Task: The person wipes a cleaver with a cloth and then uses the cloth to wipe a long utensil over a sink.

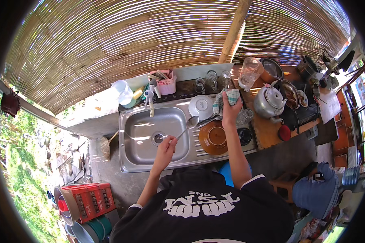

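Observation:
My left hand (166,148) grips the handle of a metal ladle-like spoon (192,122) over the right side of a stainless steel sink (130,155). Farther right, my right hand (232,109) is closed around a checkered green and white cloth (232,96) above the drainboard. Just left of the cloth lies an upturned white bowl (200,107). An amber plate (213,138), bottom up, rests on the drainboard, partly behind my right forearm. Beyond that forearm are a clear glass (245,116) and a dark bowl or cup (244,136).
A white faucet (151,98) rises behind the basin. Along the back ledge stand a pink utensil basket (166,82) and glass mugs (212,79). On the right counter are a clear pitcher (251,73), an aluminum kettle (269,100) and a stove (307,118). A person (314,191) is at lower right.

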The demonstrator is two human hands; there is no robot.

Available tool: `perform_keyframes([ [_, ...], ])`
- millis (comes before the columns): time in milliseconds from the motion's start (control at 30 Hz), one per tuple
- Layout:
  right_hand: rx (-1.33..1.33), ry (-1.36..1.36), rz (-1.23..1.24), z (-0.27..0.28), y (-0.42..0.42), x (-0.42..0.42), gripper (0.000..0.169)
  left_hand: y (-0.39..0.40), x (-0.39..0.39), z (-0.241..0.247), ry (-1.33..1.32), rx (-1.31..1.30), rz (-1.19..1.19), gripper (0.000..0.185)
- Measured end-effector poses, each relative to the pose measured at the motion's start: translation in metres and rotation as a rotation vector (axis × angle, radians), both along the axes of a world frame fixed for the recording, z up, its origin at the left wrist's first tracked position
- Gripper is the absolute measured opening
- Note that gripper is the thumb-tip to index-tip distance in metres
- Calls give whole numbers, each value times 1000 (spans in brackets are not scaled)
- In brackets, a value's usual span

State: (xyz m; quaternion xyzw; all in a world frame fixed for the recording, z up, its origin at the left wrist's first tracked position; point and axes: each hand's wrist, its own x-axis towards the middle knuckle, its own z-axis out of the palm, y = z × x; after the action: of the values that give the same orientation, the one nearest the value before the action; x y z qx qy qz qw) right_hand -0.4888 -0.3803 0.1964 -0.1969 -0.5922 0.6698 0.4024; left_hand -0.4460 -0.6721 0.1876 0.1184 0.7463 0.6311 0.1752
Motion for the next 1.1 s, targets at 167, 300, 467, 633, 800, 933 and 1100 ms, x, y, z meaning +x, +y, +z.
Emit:
perform_keyframes([
  [167, -393, 0, 377, 6, -90, 28, 57, -32, -25, -11, -39, 166, 31, 22],
  [300, -503, -22, 537, -34, -170, 27, 41, -36, -11, -26, 5, 114, -86, 22],
  [467, -235, -33, 269, -4, -140, 5, 30, -76, -34, 10, 128, -80, -211, 24],
  [633, -235, -30, 368, 24, -153, 14, 31, -114, -59, 12, 137, -60, -223, 25],
  [800, 312, -460, 962, -10, -191, 10, 67, -138, -95, 7, 316, -121, -366, 24],
  [933, 343, -573, 1225, -2, -205, 8, 79, -149, -132, 24, 412, -226, -638, 19],
  [1100, 451, -488, 1132, -13, -207, 2, 72, -145, -155, 48, 223, -240, -548, 31],
])
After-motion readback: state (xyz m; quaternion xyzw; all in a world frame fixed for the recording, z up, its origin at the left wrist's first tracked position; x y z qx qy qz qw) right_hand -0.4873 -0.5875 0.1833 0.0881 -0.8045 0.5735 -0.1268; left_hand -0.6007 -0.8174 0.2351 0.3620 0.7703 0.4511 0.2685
